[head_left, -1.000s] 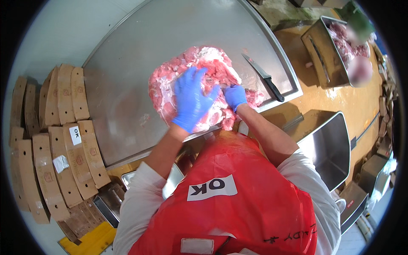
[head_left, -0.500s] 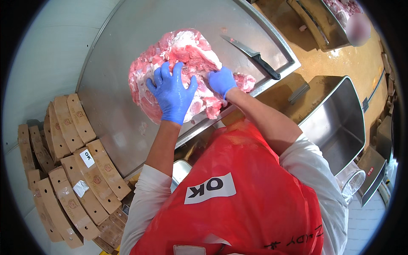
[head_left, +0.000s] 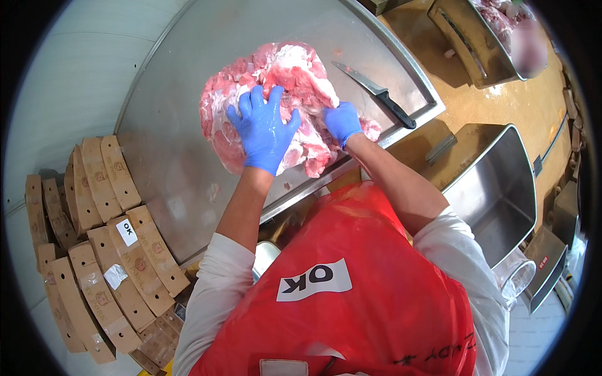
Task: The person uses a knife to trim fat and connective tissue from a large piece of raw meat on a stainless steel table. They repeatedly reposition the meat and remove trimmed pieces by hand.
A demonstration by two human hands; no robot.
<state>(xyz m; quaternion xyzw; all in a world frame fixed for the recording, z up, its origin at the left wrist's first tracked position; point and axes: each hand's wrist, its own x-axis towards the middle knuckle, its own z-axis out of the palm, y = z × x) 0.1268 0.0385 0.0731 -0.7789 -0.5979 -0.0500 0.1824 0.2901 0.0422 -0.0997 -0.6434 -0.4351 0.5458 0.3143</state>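
A large slab of raw pink meat [head_left: 291, 66] with white fat lies on the metal table [head_left: 169, 138]. My left hand [head_left: 263, 135], in a blue glove, rests on top of it with fingers spread and fingertips pressed into the surface. At the slab's right side, my blue-gloved right hand [head_left: 343, 123] is closed around the meat's edge; its fingertips are hidden. A narrow end of the meat shows just beyond that hand. To the right lies a knife [head_left: 376, 93] with a black handle, its blade pointing away to the left, untouched by either hand.
Brown flattened cardboard boxes [head_left: 147, 250] stand stacked at the left. Right of the table is a deep metal bin [head_left: 495, 188]. Another metal container [head_left: 476, 47] with meat in it stands at the far right. The table's raised rim [head_left: 301, 191] runs along the near side.
The meat and both hands have shifted slightly to the right on the table. My left hand stays spread and my right hand keeps its hold. The view has also moved a little.
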